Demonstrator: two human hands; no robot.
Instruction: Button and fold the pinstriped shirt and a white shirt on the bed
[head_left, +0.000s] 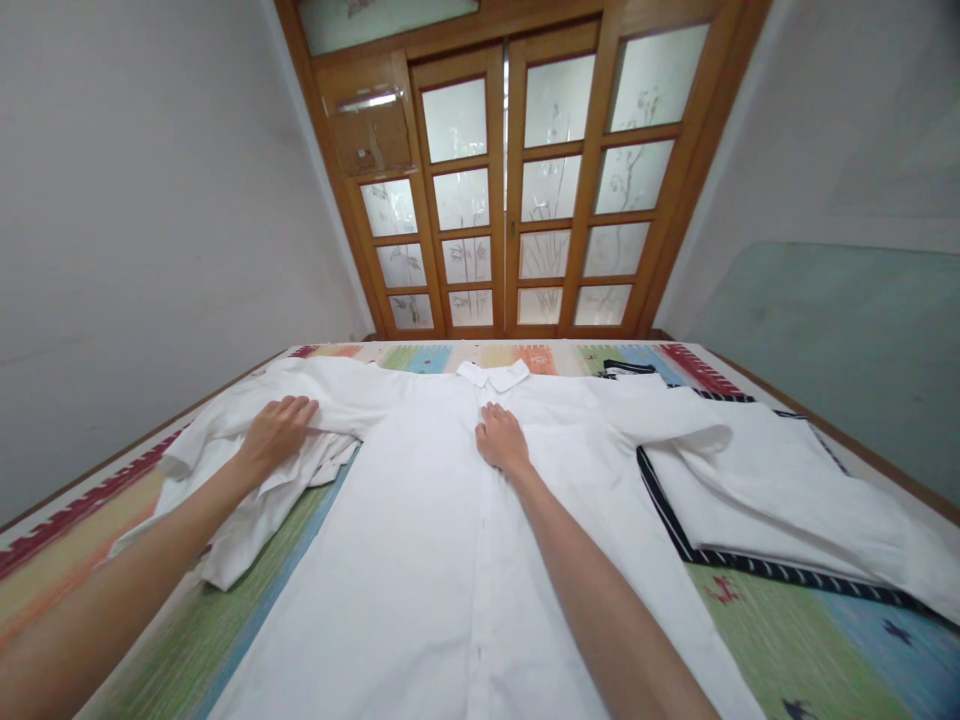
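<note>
A white collared shirt (420, 530) lies spread front up, its collar at the far end and its sleeves out to both sides. On its left sleeve is my left hand (283, 432), fingers bent together and closed on the cloth. My right hand (502, 437) rests just below the collar (493, 376) at the button strip, with its curled fingers closed on the fabric there. The fingertips of both hands are partly hidden. Beneath the left sleeve sits a crumpled pile of white cloth (259, 515).
A stack of folded white clothing (757, 490) with dark striped cloth under it lies at right, partly beneath the right sleeve. The patterned multicoloured cover (757, 640) spreads under everything. Walls flank both sides, and wooden glass-paned doors (504, 190) stand beyond the far edge.
</note>
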